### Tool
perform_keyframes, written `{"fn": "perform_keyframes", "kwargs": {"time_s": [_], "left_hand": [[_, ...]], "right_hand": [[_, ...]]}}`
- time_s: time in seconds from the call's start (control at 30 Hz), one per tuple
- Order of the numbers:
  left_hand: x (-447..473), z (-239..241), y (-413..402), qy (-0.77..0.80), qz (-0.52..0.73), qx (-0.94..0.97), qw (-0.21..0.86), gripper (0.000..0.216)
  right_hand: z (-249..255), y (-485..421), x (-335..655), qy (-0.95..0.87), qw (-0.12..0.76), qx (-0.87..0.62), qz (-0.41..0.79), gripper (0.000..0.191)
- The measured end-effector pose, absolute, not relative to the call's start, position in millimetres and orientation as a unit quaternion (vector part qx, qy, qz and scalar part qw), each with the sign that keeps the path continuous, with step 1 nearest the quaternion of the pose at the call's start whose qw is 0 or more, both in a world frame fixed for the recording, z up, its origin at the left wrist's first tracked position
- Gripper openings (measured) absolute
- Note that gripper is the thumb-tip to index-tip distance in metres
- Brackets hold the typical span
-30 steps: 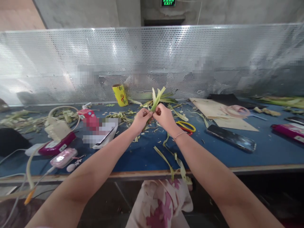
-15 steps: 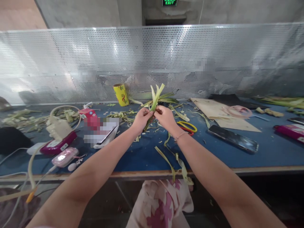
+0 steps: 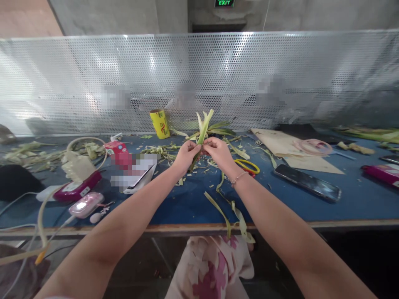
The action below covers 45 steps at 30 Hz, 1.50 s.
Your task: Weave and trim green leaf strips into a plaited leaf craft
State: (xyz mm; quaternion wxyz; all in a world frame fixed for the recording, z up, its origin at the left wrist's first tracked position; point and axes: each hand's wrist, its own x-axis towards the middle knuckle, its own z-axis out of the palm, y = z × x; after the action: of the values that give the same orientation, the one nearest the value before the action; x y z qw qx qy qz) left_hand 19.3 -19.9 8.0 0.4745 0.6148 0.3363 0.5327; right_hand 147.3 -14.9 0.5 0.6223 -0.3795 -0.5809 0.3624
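Nearest, floral cloth [image 3: 210, 270] covers the lap below the edge of the blue-topped counter [image 3: 183, 207], and two pale leaf strips lie over that edge, the narrower one [image 3: 220, 209] curving down toward its corner. Farther in, to the right, rest a dark smartphone [image 3: 307, 182] and, just beside the right wrist, a tool with yellow and red handles [image 3: 258, 169], probably scissors.

Between these and the back, the left hand [image 3: 186, 155] pinches a split green stalk [image 3: 203, 131] low down, thumb against fingers. The right hand [image 3: 220, 153] meets it from the other side, its thumb and forefinger drawn together against the stalk; which layer they nip is too small to tell. The stalk stands up above both hands, leaning slightly right, its top parted into pale prongs.

Compared with a second ago, the prongs show more apart and the tip sits a little higher and to the left, while both hands stay at the same joint. That suggests fine work at the grip, with the stalk not yet released.

Beyond lie plant scraps, a yellow printed roll [image 3: 160, 124] and, behind it, the perforated metal screen [image 3: 124, 66].
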Motion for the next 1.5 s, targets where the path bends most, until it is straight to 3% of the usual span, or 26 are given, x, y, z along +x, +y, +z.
{"fn": "perform_keyframes", "kwargs": {"time_s": [0.27,0.53,0.77,1.07,1.3,1.5], "left_hand": [[20,9,-22,0.326,0.527,0.605,0.5,0.034],[20,11,-24,0.315,0.522,0.587,0.532,0.033],[18,10,-20,0.329,0.54,0.56,0.535,0.032],[19,8,-20,0.336,0.533,0.573,0.524,0.026],[18,12,-24,0.329,0.535,0.618,0.473,0.028],[18,14,-26,0.315,0.526,0.645,0.456,0.023]], "right_hand": [[3,-19,145,-0.577,0.616,-0.407,0.35,0.013],[5,-22,145,-0.478,0.622,-0.361,0.504,0.011],[8,-23,148,-0.46,0.616,-0.337,0.543,0.01],[0,-14,146,-0.488,0.695,-0.367,0.379,0.028],[5,-20,148,-0.6,0.681,-0.351,0.231,0.016],[6,-27,147,-0.654,0.632,-0.373,0.182,0.008]]}}
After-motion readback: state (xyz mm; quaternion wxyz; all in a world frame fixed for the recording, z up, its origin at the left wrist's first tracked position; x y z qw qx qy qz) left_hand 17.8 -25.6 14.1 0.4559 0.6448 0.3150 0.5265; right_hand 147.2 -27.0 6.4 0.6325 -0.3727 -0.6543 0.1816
